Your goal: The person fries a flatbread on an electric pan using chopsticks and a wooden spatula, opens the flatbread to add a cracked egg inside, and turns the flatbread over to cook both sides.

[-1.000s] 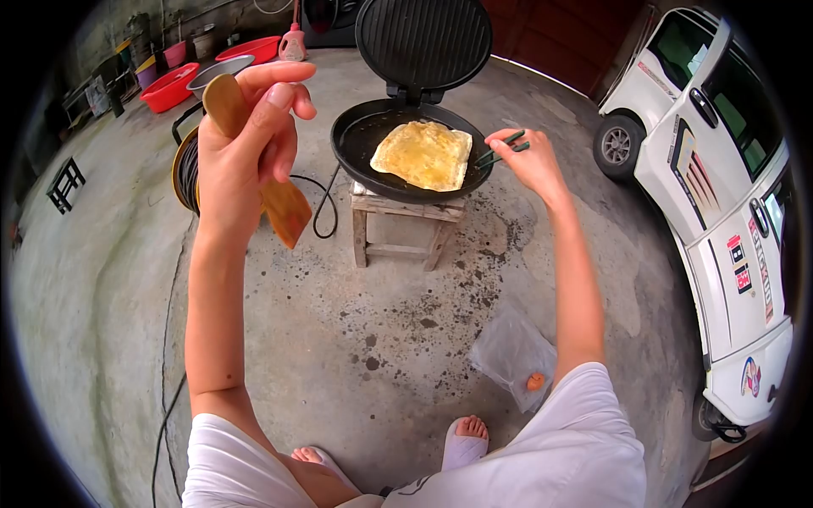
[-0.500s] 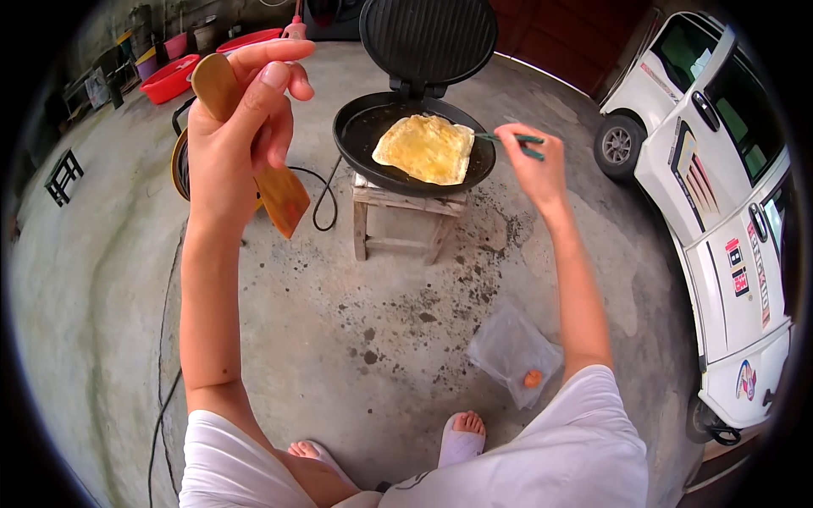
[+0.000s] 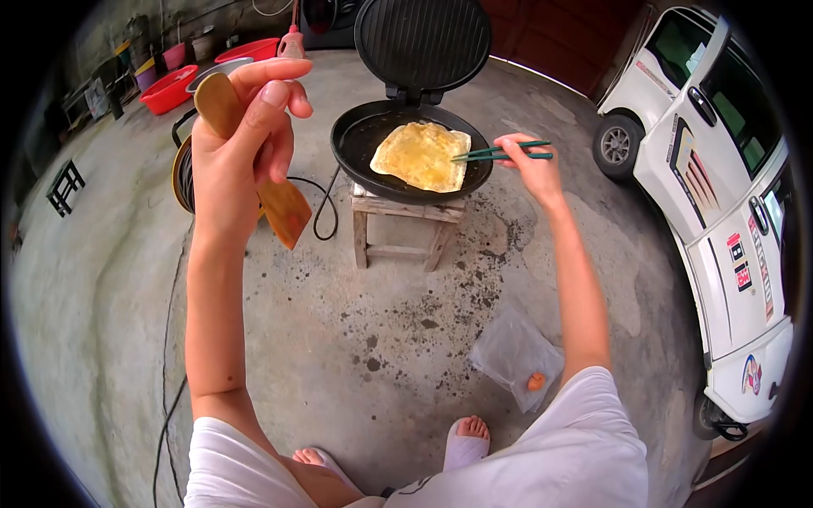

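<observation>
A square, egg-yellow flatbread (image 3: 421, 155) lies flat in the black electric griddle (image 3: 345, 144), whose ridged lid (image 3: 422, 42) stands raised behind it. My right hand (image 3: 532, 165) is closed on a pair of green chopsticks (image 3: 487, 154). Their tips touch the right side of the flatbread's top. Held up at the left, clear of the griddle, my left hand (image 3: 241, 157) grips a wooden spatula (image 3: 284, 207) between thumb and palm. The spatula's blade points down; its rounded handle end shows above the thumb.
A wooden stool (image 3: 398, 224) carries the griddle. Behind my left hand are a yellow cable reel (image 3: 181, 173) and a black cord (image 3: 326, 207). A plastic bag (image 3: 512, 347) with an eggshell-like orange piece (image 3: 535, 382) lies near my feet. A white vehicle (image 3: 720, 212) stands at right.
The chopsticks have shifted from the flatbread's upper right edge onto its top surface, and now lie closer together. My left hand holds the spatula in nearly the same pose.
</observation>
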`<state>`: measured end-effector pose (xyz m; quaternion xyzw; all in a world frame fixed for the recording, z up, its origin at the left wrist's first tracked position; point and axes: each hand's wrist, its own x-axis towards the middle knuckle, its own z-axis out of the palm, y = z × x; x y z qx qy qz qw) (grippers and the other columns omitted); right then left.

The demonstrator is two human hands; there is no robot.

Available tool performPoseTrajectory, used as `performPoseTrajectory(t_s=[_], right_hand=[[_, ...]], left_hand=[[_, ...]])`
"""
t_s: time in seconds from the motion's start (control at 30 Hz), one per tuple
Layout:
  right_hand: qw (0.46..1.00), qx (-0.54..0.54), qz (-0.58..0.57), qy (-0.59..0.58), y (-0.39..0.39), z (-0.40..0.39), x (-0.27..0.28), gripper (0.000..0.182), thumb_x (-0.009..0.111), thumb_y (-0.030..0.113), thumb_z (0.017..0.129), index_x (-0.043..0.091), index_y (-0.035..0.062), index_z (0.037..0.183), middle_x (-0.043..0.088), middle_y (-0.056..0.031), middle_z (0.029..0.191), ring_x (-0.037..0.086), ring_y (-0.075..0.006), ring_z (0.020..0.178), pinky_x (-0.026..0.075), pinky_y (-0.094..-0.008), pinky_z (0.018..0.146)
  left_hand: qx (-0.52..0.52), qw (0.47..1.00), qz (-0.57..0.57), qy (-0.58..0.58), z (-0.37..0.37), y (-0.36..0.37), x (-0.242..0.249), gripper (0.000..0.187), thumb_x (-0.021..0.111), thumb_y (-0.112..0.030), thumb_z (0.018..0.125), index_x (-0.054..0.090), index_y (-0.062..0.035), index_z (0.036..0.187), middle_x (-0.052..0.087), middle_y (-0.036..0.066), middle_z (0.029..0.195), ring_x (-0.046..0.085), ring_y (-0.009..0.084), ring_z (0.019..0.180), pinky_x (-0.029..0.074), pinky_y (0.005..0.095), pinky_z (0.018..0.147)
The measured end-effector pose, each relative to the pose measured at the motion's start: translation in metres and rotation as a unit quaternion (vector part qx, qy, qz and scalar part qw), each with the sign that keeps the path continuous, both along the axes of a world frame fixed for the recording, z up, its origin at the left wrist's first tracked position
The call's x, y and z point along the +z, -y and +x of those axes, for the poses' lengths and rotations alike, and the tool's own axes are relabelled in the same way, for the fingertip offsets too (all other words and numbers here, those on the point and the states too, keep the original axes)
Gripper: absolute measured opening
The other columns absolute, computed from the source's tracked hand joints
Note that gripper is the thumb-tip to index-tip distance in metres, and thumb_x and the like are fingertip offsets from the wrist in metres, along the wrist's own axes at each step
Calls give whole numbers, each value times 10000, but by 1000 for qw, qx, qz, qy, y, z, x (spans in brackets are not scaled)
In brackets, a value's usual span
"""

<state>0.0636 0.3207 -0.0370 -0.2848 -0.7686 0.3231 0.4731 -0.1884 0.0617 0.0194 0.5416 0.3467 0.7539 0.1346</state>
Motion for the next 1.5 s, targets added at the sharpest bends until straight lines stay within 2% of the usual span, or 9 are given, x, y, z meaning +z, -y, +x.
performPoseTrajectory(t_s=[0.07,0.3,0.6,0.83,1.0,1.2,1.3,1.4,1.5], right_hand=[[999,-22,-16,-40,-8,6,3,177,581,135,855,661,-23,861,655,-73,792,629,-128,626,536,-229,576],[991,-118,-65,23,-11,17,11,178,592,129,841,657,-37,844,657,-92,772,637,-150,634,550,-261,545],[995,-82,-61,-13,-25,22,0,175,604,130,832,665,-33,849,661,-96,774,639,-152,620,558,-261,561],[990,-127,-53,32,-16,18,12,166,609,133,823,671,-20,822,657,-92,753,637,-147,617,553,-261,557],[990,-128,-32,56,-9,12,18,155,607,150,817,678,12,811,649,-79,722,635,-141,612,548,-262,562],[981,-139,-32,131,-7,4,19,166,593,148,846,674,4,860,656,-80,782,634,-126,663,534,-240,580],[983,-141,-23,111,-17,6,13,168,599,157,828,679,10,821,654,-69,744,636,-134,630,533,-250,565],[990,-139,-20,16,-23,8,1,176,593,159,841,677,4,829,657,-60,751,637,-133,635,532,-249,567],[990,-34,-36,-134,-28,10,-3,187,595,166,848,674,-3,829,653,-50,747,633,-124,660,529,-242,597]], left_hand=[[10,1000,-6,-5,-1,0,-1,232,497,-179,905,583,-20,1050,555,15,783,346,3,425,244,143,407],[16,1000,-23,-14,-1,-2,-2,248,474,-201,919,559,-29,1076,508,2,812,292,-2,417,221,142,426],[8,1000,-19,-21,-2,-3,-4,249,467,-198,923,557,-26,1079,510,6,815,287,-5,413,220,134,428],[9,1000,-18,-22,-2,-3,-4,250,474,-203,922,559,-27,1079,510,5,813,286,-6,415,218,137,420],[-6,1000,-2,-9,-1,-2,-3,230,513,-175,900,593,-11,1040,577,18,777,371,0,429,255,139,399],[-4,1000,-5,-9,-2,-4,-5,233,513,-179,901,594,-12,1041,577,15,775,369,1,428,254,140,399],[-1,1000,-4,-7,-2,-3,-5,232,512,-178,901,594,-11,1041,577,17,776,368,2,427,253,141,399],[0,1000,-6,-3,-1,-2,-4,230,510,-172,901,594,-10,1041,577,19,776,369,2,427,253,141,398],[1,1000,-3,-1,-2,-1,-3,230,511,-170,899,593,-9,1041,578,21,775,370,2,427,254,141,398]])
